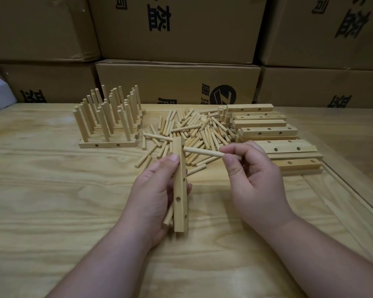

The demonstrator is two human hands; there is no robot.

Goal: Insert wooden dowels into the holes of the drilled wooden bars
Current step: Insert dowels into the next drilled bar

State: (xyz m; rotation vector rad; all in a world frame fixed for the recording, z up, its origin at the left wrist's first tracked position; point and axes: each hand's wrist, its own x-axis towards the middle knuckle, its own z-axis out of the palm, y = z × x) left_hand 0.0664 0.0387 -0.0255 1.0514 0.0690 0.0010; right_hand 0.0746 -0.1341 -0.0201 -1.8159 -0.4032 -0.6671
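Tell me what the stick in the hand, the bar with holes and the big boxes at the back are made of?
The dowel looks like pale bare wood: smooth, round, matt, with no visible paint. The drilled bar looks like the same light wood, with faint grain and clean round holes, seemingly unvarnished. The boxes look like brown cardboard, dull, with dark printing and taped seams.

Head view, facing down, near table

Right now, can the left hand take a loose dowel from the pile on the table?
Probably not. The left hand is full: its fingers grip the drilled bar upright, with spare dowels behind it. The dowel pile lies unobstructed beyond the bar.
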